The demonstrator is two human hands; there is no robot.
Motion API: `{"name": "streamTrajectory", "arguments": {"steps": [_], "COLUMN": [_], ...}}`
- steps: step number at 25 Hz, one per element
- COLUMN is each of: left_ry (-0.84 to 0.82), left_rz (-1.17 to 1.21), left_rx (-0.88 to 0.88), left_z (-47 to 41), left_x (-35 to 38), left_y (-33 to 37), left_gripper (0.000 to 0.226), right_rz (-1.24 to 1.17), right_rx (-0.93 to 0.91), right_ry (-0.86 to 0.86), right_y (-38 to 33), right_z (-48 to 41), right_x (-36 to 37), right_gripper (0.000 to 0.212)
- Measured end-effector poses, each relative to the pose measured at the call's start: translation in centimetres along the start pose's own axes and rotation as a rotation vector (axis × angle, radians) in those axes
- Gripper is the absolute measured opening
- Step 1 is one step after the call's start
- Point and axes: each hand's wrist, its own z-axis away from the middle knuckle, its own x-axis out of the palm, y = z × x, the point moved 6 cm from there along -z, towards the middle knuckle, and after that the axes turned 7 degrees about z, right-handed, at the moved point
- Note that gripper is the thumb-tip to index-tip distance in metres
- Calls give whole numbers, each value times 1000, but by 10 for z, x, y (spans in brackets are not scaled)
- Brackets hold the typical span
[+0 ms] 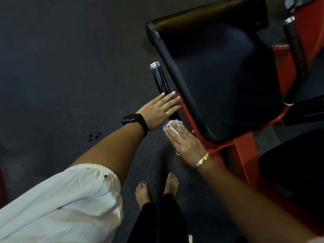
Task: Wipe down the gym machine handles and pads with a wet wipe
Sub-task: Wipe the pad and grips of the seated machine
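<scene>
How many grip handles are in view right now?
2. The near handle lies left of the black pad, under the left hand; the far handle stands right of the pad. More may be hidden.

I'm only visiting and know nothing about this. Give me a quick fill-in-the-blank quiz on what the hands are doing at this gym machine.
1. The right hand presses a white ____ at the near end of the black handle.
2. The left hand lies flat on that handle and wears a black ____ at its wrist.
3. The machine's frame is painted ____.
Missing words: wipe; watch; red.
</scene>
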Motion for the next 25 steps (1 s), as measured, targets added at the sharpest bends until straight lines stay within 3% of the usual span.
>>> {"name": "streamTrajectory", "arguments": {"steps": [7,12,17,19,22,25], "left_ry": [-47,-55,-38,-57,-39,47], "left_rz": [32,-53,-9,13,18,9], "left_rx": [-57,11,-2,3,20,9], "left_z": [0,2,5,6,5,4], "left_x": [-4,1,4,6,4,4], "left_y": [19,31,33,34,32,32], "left_gripper": [56,64,59,58,59,57], "right_rz": [138,62,17,-115,-340,-552], "right_rx": [-219,-159,-227,-71,461,766], "right_ry": [-154,-56,-130,-79,40,17], "right_y": [-22,-16,-25,-23,8,11], "right_z": [24,8,58,69,58,31], "right_x": [23,17,36,21,-3,-1], "right_gripper": [44,42,40,37,40,63]}}
